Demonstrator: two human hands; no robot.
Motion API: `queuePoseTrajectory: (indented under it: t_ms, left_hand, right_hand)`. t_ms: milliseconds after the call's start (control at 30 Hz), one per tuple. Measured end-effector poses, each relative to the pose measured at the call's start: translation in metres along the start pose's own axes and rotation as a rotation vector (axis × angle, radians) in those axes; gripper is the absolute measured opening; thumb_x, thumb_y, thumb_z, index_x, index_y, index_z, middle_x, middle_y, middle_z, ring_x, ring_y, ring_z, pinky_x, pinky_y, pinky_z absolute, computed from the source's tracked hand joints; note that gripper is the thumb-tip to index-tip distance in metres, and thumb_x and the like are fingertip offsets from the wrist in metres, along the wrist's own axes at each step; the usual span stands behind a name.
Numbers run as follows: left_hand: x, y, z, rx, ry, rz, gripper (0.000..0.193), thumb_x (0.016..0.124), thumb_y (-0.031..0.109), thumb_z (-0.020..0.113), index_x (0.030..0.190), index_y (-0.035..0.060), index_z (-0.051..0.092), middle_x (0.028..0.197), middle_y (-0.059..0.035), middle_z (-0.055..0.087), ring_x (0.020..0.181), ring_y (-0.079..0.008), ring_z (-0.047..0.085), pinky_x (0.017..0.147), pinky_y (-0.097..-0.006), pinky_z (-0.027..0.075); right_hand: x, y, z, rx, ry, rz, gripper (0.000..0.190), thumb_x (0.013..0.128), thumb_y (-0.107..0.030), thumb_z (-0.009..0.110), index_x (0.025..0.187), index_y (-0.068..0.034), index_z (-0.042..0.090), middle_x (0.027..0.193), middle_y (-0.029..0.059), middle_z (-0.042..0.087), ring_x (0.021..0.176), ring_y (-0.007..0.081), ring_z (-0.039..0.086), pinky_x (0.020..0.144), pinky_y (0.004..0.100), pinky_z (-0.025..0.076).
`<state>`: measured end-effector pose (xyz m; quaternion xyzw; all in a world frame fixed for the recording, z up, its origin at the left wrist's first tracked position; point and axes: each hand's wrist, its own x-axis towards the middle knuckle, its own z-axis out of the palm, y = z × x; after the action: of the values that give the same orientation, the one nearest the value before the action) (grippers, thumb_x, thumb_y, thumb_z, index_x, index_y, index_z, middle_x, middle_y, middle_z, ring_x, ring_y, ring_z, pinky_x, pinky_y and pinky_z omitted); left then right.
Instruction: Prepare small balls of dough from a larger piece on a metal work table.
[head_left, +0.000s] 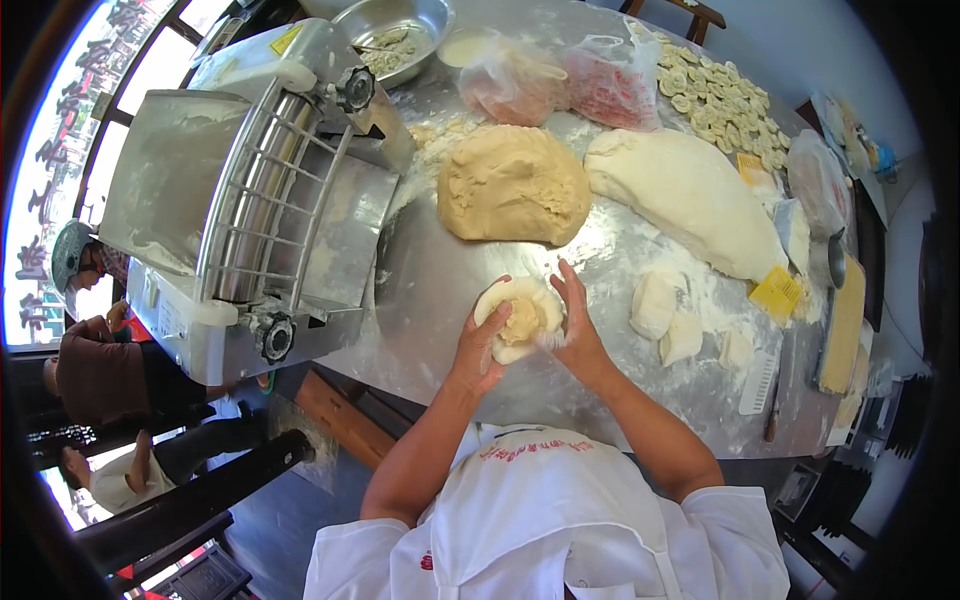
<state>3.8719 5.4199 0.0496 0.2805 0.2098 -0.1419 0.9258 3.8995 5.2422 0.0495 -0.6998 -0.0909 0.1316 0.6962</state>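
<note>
My left hand (484, 341) holds a round of white dough (541, 296) with a ball of yellowish filling dough (521, 321) in its middle, the thumb resting on the filling. At the round's right edge is my right hand (576, 330), its fingers spread; whether it presses the edge is blurred. Beyond both hands sits a large yellowish dough mass (514, 184). A long white dough slab (690, 195) lies to its right. Small white dough pieces (654, 304) lie on the floured metal table (442, 382) right of my hands.
A dough sheeter (259, 202) stands at left, near a metal bowl (397, 34). Plastic bags (514, 79) and many small dough shapes (712, 94) are at the back. Yellow (777, 292) and white scrapers (757, 382) lie at right, beside a rolling pin or similar tool. Several people are at far left.
</note>
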Motion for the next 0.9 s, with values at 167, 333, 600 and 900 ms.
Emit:
queuePoseTrajectory:
  t_ms: [167,333,600,900]
  left_hand:
    - [-0.004,-0.006,0.001,0.016,0.023,0.055,0.063,0.102,0.019,0.069,0.157,0.0133,0.039,0.146,-0.0105,0.056,0.133,-0.0256,0.058,0.111,-0.0438,0.051]
    - [-0.022,0.014,0.018,0.461,-0.027,0.217,0.075,0.094,0.009,0.076,0.158,0.0136,0.037,0.153,-0.0109,0.049,0.139,-0.0265,0.053,0.113,-0.0448,0.05]
    - [-0.02,0.016,0.018,0.5,-0.092,0.129,0.097,0.084,0.002,0.08,0.164,0.0135,0.027,0.162,-0.0157,0.038,0.149,-0.0327,0.041,0.117,-0.0453,0.043]
    - [-0.041,0.047,0.018,1.408,-0.348,0.408,0.137,0.066,0.036,0.1,0.167,0.0071,0.01,0.164,-0.0228,0.027,0.147,-0.0383,0.038,0.119,-0.0475,0.039]
  right_hand:
    - [0.003,0.003,0.013,0.689,-0.122,0.467,0.079,0.099,-0.032,0.074,0.161,-0.007,0.031,0.153,0.0137,0.046,0.14,0.0245,0.049,0.113,0.04,0.047]
    - [0.001,-0.008,0.017,0.403,-0.055,0.365,0.07,0.103,-0.031,0.069,0.159,-0.009,0.033,0.148,0.0105,0.052,0.133,0.0227,0.055,0.099,0.0357,0.056]
    - [0.005,0.005,0.025,0.907,-0.168,0.476,0.074,0.102,-0.057,0.06,0.158,-0.015,0.036,0.151,0.008,0.053,0.139,0.0242,0.052,0.113,0.0481,0.047]
    - [-0.009,-0.058,0.0,0.949,-0.263,0.55,0.059,0.104,-0.037,0.067,0.152,-0.011,0.042,0.136,0.0068,0.062,0.12,0.0191,0.065,0.093,0.037,0.061]
